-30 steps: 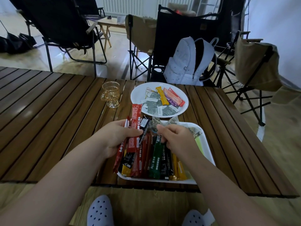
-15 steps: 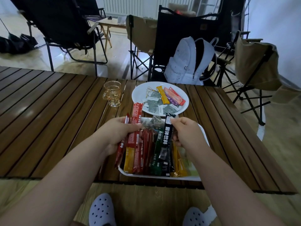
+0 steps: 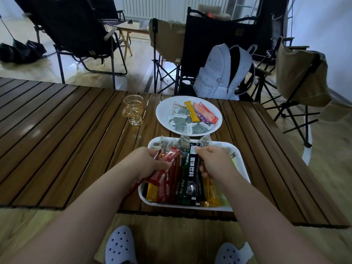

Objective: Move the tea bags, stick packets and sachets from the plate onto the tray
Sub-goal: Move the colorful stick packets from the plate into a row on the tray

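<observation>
A white tray [image 3: 244, 169] near the table's front edge holds several stick packets in red, green, black and yellow, with mesh tea bags [image 3: 182, 142] along its far rim. My left hand [image 3: 147, 161] grips a bundle of red stick packets [image 3: 167, 171] over the tray's left side. My right hand [image 3: 215, 161] pinches a black stick packet [image 3: 192, 172] lying lengthwise in the tray. Behind the tray, a round white plate [image 3: 162, 116] carries grey-green sachets [image 3: 198, 128] and a few yellow, orange and red stick packets [image 3: 202, 112].
A clear glass cup [image 3: 133, 109] stands left of the plate on the slatted wooden table [image 3: 57, 140]. A white backpack [image 3: 222, 73] and several folding chairs stand beyond the table's far edge. My feet in pale clogs show below.
My left hand has drawn the red packets down and into the tray's left side. My right hand has laid the black packet flatter among the others.
</observation>
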